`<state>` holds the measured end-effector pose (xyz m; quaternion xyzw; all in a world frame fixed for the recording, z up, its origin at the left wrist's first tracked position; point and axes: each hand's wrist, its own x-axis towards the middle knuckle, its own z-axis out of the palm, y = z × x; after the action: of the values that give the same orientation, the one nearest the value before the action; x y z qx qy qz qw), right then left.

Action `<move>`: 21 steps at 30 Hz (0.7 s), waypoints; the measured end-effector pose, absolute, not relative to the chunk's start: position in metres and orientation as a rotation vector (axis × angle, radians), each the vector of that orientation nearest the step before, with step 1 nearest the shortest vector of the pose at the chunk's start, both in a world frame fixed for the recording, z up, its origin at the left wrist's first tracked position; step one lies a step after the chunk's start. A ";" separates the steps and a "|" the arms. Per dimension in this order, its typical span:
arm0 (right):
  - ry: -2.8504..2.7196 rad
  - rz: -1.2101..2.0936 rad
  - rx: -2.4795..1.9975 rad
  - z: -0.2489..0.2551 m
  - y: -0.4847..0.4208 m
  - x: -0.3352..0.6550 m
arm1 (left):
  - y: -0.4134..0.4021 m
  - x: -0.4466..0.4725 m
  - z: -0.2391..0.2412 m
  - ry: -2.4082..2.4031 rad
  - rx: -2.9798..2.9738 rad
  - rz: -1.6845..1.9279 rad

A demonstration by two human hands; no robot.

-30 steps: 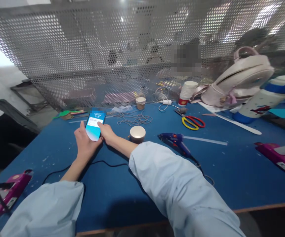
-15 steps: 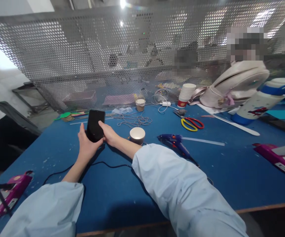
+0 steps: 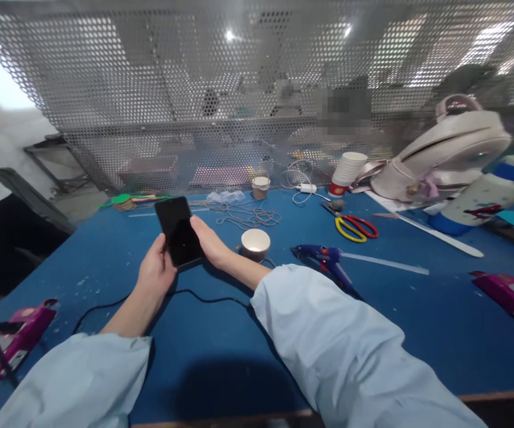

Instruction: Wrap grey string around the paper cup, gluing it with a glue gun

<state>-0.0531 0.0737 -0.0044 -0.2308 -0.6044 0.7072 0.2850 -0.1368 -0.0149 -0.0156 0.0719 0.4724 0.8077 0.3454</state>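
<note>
A black phone [image 3: 178, 230] with a dark screen is held above the blue table [image 3: 221, 333], tilted a little to the left. My left hand [image 3: 156, 272] grips its lower left edge with the thumb on the side. My right hand [image 3: 209, 241] holds its right edge, fingers along the side. Both arms wear light blue sleeves. An upturned paper cup [image 3: 255, 244] stands just right of my right wrist.
A blue glue gun [image 3: 323, 259] with a black cable lies mid-table. Red and yellow scissors [image 3: 353, 227], loose string [image 3: 245, 215], stacked paper cups [image 3: 346, 171], a pink bag [image 3: 444, 151] and a flask [image 3: 483, 193] sit farther back. Magenta tools [image 3: 11, 342] lie at both sides. A perforated metal screen [image 3: 239, 95] walls the far edge.
The phone screen was lit a second ago and is now dark. Both hands have drawn the phone slightly nearer and tilted it left.
</note>
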 end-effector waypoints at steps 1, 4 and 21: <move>-1.700 1.809 -0.567 -0.006 0.073 -0.048 | -0.015 -0.137 -0.016 1.202 0.173 2.107; -2.131 1.192 -0.356 -0.014 0.070 -0.030 | -0.015 -0.137 -0.017 1.155 0.159 2.157; -2.476 0.168 0.149 -0.037 0.068 0.001 | -0.015 -0.141 -0.020 1.098 0.291 2.259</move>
<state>0.0015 0.0683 -0.0365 0.0568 -0.9429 0.0639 0.3219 -0.1411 -0.0153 -0.0196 0.1099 0.4139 0.8518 0.3018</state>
